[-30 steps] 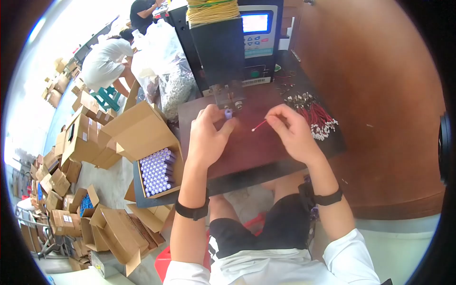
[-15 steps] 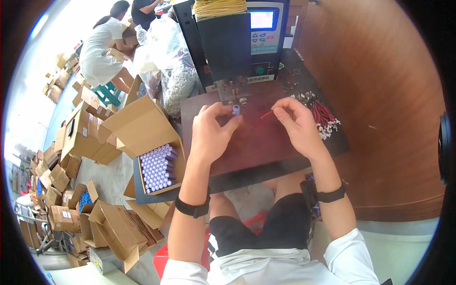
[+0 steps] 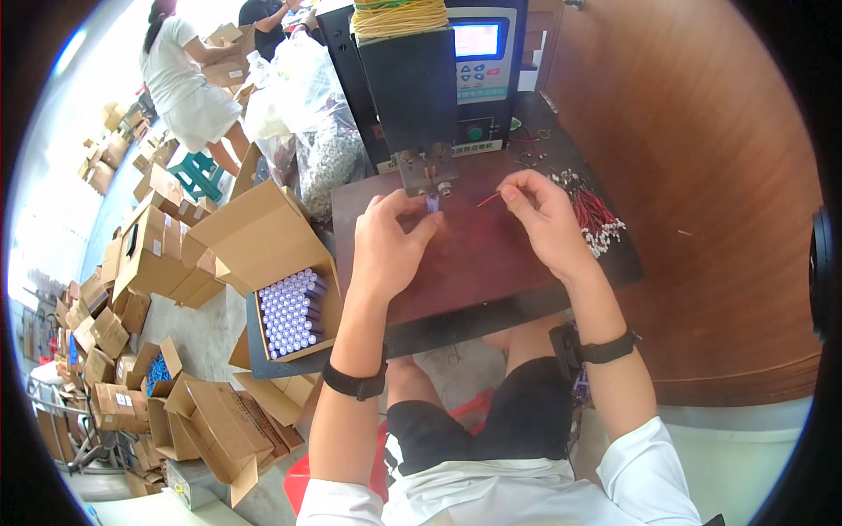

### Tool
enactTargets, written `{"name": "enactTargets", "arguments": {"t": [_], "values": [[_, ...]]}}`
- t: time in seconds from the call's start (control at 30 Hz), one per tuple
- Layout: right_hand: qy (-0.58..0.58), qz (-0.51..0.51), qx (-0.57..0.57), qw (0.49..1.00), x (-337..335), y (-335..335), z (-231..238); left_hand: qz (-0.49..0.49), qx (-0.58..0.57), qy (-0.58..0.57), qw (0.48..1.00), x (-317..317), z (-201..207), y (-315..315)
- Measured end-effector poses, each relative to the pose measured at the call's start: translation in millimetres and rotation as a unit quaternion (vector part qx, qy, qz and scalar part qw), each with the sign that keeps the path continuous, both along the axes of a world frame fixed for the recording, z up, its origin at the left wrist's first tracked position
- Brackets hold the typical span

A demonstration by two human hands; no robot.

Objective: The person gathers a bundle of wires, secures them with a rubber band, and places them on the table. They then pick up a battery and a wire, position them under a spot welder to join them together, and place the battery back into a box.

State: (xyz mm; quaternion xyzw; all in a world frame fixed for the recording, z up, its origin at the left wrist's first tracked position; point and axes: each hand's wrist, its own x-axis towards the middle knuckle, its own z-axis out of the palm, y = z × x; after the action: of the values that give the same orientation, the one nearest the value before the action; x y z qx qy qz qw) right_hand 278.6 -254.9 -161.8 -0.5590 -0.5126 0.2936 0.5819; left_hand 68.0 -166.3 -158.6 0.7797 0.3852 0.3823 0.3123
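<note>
Between the thumb and fingers of my left hand (image 3: 384,244) stands a small purple cylindrical battery cell (image 3: 432,204). Its top sits right beneath the electrode tips (image 3: 430,180) of a black bench spot welder (image 3: 410,92); whether they touch it I cannot tell. My right hand (image 3: 548,223) pinches a thin red wire (image 3: 488,200), whose free end points left toward the cell but stays apart from it. Both hands are over the dark red-brown work board (image 3: 474,272).
Red wires with white connectors (image 3: 598,219) lie right of the board. At left, an open carton (image 3: 331,326) holds several rows of purple cells. Behind it are clear plastic bags (image 3: 320,131) and many cardboard boxes (image 3: 219,430). A wooden panel (image 3: 702,219) borders the right. Other people work at upper left.
The cell in my left hand has moved slightly, its top now under the electrodes. My right hand and wire shift slightly left and up. A person at upper left has straightened up.
</note>
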Motion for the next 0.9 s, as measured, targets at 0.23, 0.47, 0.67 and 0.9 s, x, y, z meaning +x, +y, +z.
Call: {"name": "enactTargets", "arguments": {"t": [0.23,0.47,0.67,0.9], "values": [[-0.037,-0.005,-0.001,0.999,0.0,-1.5,-1.0,-0.001,-0.015,-0.003,1.000,-0.1,-0.4,-0.2],[-0.053,-0.009,-0.002,0.999,0.4,-1.7,-0.5,-0.008,-0.025,-0.010,1.000,0.5,-5.5,3.2],[-0.055,-0.010,-0.001,0.998,2.0,-2.6,0.0,-0.009,-0.021,-0.008,1.000,1.9,-5.2,3.9],[-0.002,-0.005,-0.013,1.000,-0.8,-4.1,0.5,-0.005,0.024,0.009,1.000,-1.0,0.0,1.4]]}}
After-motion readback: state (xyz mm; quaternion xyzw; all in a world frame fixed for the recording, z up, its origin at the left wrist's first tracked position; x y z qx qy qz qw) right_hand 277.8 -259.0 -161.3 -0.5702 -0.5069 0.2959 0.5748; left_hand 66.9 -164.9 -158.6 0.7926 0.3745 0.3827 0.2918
